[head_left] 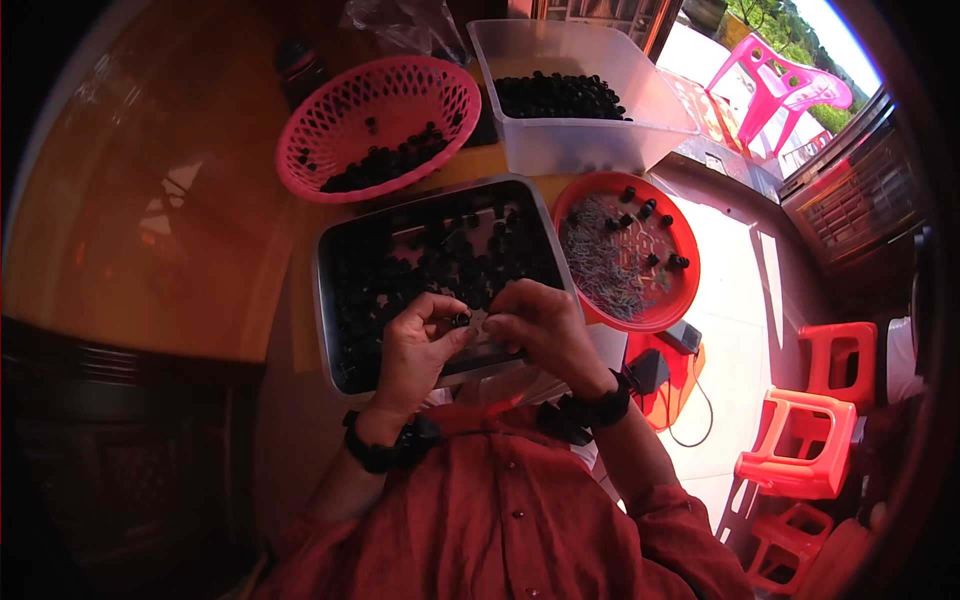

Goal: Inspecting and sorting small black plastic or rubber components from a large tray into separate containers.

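Note:
Between the thumb and fingers of my left hand (413, 345) is a small black cylindrical part (461, 320). My right hand (540, 325) is just to its right, thumb and fingertips pinched together; whatever they hold is too small to make out. Both hands are over the near side of a rectangular metal tray (323, 290), which holds many loose black parts (400, 250). To the right of the tray, a round red tray (690, 240) carries a heap of thin grey pin-like pieces (605, 265) and several black parts (648, 208).
Behind the metal tray stand a pink lattice basket (340, 110) and a translucent plastic bin (590, 150), each with black parts inside. A red stool (685, 385) with black boxes and a cable is at my right. More red stools (800, 445) stand farther right.

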The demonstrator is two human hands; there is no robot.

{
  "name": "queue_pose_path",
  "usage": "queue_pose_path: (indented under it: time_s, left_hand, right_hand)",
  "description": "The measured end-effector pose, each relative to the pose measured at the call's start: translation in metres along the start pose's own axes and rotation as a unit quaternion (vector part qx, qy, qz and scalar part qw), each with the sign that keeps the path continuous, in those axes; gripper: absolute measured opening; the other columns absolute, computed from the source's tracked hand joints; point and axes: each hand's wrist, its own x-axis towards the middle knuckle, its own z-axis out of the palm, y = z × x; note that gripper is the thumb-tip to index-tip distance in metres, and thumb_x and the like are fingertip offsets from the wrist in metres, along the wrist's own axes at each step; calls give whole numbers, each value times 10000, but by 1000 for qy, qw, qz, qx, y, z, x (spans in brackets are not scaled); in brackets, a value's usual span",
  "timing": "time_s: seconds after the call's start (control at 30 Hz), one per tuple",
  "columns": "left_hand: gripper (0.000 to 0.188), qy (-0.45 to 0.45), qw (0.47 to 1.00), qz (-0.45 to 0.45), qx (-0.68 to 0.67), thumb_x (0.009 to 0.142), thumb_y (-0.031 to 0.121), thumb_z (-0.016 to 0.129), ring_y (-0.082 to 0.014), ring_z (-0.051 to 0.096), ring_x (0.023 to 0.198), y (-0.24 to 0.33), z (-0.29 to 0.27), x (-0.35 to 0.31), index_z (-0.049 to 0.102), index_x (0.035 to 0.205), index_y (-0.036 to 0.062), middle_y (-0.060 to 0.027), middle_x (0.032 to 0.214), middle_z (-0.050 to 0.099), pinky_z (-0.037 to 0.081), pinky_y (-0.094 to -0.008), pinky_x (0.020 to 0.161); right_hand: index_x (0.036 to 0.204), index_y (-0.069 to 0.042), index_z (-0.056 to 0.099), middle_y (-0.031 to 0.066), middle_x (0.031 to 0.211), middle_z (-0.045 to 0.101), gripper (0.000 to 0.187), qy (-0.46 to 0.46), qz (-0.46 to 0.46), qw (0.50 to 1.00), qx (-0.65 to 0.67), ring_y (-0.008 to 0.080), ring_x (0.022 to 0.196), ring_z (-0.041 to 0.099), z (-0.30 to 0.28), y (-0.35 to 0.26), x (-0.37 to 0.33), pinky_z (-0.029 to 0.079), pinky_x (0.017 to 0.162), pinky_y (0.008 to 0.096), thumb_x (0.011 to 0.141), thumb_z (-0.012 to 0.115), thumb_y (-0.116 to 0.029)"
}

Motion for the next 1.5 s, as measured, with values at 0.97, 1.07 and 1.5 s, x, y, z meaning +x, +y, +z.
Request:
queue_pose_path:
  time_s: [0.97, 1.07, 1.5]
  left_hand:
    - [221, -56, 990, -49, -121, 851, -29, 597, -106, 612, 856, 4, -3, -3, 546, 1066, -23, -76, 957, 629, 507, -230, 795]
    - [234, -61, 989, -52, -124, 850, -31, 598, -103, 612, 850, 4, -4, -4, 551, 1079, -23, -75, 953, 630, 508, -230, 788]
    - [228, -55, 977, -100, -179, 843, -11, 612, -111, 611, 788, 10, 0, -2, 561, 1065, -16, -73, 916, 633, 507, -223, 736]
  right_hand:
    - [877, 12, 641, 76, 770, 578, 177, 65, -120, 989, -65, 151, 671, 626, 13, 7, -4, 488, 592, 254, 709, 691, 34]
    - [894, 12, 639, 69, 769, 609, 173, 56, -100, 993, -32, 130, 666, 618, 13, 7, -4, 486, 594, 246, 728, 688, 18]
    - [932, 13, 630, 37, 745, 626, 156, 61, -39, 996, 56, 67, 661, 570, 10, 5, -9, 461, 589, 211, 780, 659, -4]
